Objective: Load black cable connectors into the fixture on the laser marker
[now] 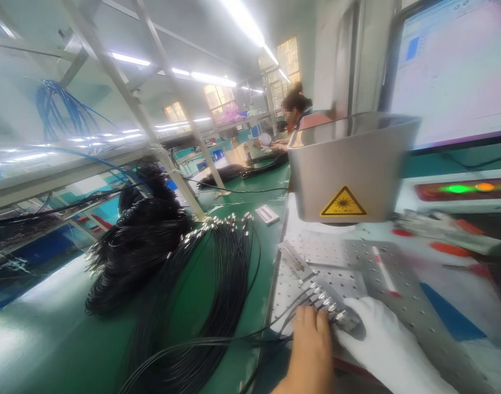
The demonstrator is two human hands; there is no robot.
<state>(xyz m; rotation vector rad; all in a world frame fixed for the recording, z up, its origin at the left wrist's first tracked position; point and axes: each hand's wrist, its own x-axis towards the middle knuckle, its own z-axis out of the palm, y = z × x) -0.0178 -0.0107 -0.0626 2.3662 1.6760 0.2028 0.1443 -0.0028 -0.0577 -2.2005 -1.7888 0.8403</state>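
My bare left hand (311, 345) lies with its fingers together and bent over several black cables (281, 328), close to their metal connectors (324, 300). The connectors sit in a row along a grey metal fixture (352, 320) on a perforated plate. My right hand (381, 336), in a white glove, grips the near end of this fixture, thumb and fingers on either side of it. Part of the fixture and the left fingertips are hidden. A flat metal bar (295, 260) extends from the fixture's far end.
Over the perforated plate (381, 262) hangs a metal housing (349, 169) with a laser warning sign. A red-and-white marker (385, 272) lies on the plate. Black cable bundles (229, 273) cover the green table (184, 323) at left. Farther back sits a person (297, 106); a monitor (455, 71) stands right.
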